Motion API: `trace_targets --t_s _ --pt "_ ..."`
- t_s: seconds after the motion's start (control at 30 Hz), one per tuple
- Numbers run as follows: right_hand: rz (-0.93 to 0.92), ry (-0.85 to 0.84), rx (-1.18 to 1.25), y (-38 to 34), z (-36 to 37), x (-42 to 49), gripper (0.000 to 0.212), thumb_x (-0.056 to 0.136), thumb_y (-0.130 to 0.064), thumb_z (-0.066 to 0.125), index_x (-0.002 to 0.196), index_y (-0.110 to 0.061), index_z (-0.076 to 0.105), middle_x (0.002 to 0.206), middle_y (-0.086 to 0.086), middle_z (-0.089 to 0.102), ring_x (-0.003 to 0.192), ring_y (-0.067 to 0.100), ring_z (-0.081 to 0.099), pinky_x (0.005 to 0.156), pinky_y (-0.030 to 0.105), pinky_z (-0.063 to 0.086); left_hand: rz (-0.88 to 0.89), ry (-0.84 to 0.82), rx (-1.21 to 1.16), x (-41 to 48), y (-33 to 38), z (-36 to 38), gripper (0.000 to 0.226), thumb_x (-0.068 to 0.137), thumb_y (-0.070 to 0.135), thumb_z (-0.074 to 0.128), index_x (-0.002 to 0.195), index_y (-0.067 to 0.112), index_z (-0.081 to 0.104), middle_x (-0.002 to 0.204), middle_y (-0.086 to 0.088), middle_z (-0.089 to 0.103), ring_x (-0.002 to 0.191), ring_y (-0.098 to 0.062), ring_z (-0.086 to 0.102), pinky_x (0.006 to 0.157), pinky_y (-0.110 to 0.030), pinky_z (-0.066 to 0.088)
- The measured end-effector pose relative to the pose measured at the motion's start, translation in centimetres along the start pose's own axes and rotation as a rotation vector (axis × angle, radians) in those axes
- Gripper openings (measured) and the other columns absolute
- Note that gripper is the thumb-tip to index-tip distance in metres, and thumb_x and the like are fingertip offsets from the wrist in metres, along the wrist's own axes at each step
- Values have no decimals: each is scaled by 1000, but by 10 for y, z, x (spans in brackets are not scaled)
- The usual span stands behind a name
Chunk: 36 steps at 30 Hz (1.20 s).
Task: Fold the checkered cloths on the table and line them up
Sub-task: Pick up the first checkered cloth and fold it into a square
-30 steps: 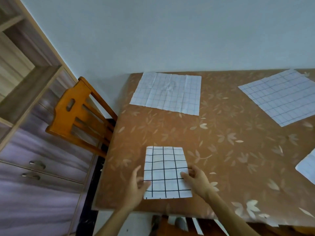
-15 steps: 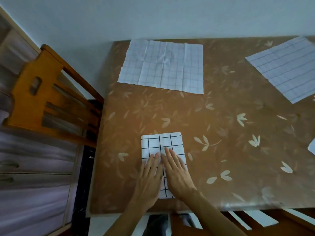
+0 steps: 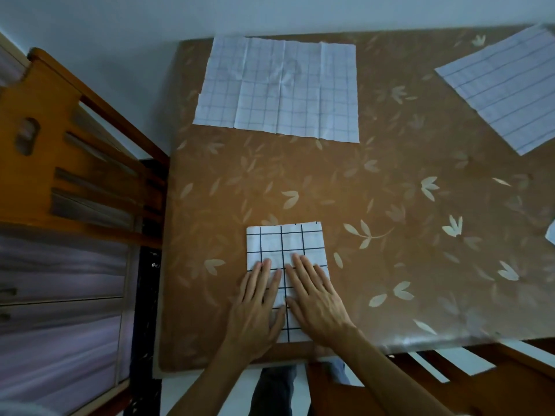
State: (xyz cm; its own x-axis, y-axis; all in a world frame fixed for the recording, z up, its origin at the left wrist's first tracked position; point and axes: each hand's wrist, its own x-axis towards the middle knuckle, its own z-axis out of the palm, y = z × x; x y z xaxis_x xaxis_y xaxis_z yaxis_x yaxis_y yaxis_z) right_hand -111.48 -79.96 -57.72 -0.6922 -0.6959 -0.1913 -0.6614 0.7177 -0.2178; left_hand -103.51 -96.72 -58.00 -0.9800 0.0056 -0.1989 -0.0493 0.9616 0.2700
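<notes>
Both hands lie flat on the folded checkered cloth, at the near edge of the table. The left hand is palm down with fingers straight and close together, pressing the cloth's left half; its outer side hangs over onto the bare table. The right hand is palm down with fingers straight and slightly fanned, pressing the right half. The hands sit side by side, almost touching, and neither pinches anything. The cloth is white with a bold black grid, folded to a narrow rectangle. Its far part sticks out past the fingertips and its near part lies under the palms. Straight ahead of the fingertips, well apart, an unfolded cloth with a faint grid lies creased and flat. Ahead and far right of the right hand a second unfolded cloth lies angled, cut off by the frame. Right of the right hand, at the frame edge, is a white cloth corner; can't tell more. Left of the left hand, off the table, are a wooden chair and blurred drawers. Behind the right wrist is another chair.
</notes>
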Motion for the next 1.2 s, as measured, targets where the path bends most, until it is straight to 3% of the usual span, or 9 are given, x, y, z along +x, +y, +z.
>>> trace_targets --t_s 0.2,0.37,0.57,0.7,0.87,1.0,1.1,1.2 --pt "-14 30 -13 -2 3 7 62 101 -36 33 155 -7 23 164 13 11 153 25 7 120 46 13 -88 4 -31 7 8 -5 74 96 59 33 156 17 26 166 -12 11 154 -25 5 122 -46 17" --pt "-1 50 -23 -2 8 7 62 102 -37 33 155 -7 23 164 13 11 153 25 8 120 47 15 -67 54 -12 13 3 -5 67 96 40 38 157 17 24 166 -12 10 154 -27 6 119 -53 24" --pt "51 9 -33 5 6 2 67 103 -52 25 158 -16 13 166 10 2 153 24 0 122 47 12 -66 6 41 13 -4 -4 76 97 60 31 159 21 10 167 -12 -1 154 -27 -2 122 -53 16" --pt "92 14 -29 18 5 -10 72 101 -59 29 158 -18 13 166 10 5 153 24 4 122 47 16 -102 -33 80 10 -13 -9 89 89 76 31 159 28 4 166 -13 -9 154 -30 -7 122 -54 5" --pt "42 -9 -4 23 -8 -13 71 102 -58 25 158 -17 13 166 11 3 153 24 3 121 46 14 -86 -57 92 5 -24 -18 92 89 79 28 159 26 1 167 -10 -10 154 -29 -5 122 -55 5" --pt "57 75 114 21 -23 -18 60 103 -51 31 154 -20 30 165 9 14 153 24 10 122 42 13 58 81 -57 -13 -23 -23 79 94 63 45 157 20 25 167 -10 10 154 -27 8 123 -49 13" --pt "34 122 197 23 -28 -35 40 101 -40 44 135 -21 54 157 7 36 144 25 34 115 43 33 221 167 -123 -41 -24 -17 58 93 54 59 137 16 57 156 -12 38 147 -25 30 119 -44 28" --pt "-49 168 252 25 -26 -51 22 95 -32 54 111 -20 63 133 4 57 120 22 55 95 41 50 284 194 -83 -59 -29 -11 34 93 45 62 112 17 68 134 -10 59 130 -24 49 104 -42 48"
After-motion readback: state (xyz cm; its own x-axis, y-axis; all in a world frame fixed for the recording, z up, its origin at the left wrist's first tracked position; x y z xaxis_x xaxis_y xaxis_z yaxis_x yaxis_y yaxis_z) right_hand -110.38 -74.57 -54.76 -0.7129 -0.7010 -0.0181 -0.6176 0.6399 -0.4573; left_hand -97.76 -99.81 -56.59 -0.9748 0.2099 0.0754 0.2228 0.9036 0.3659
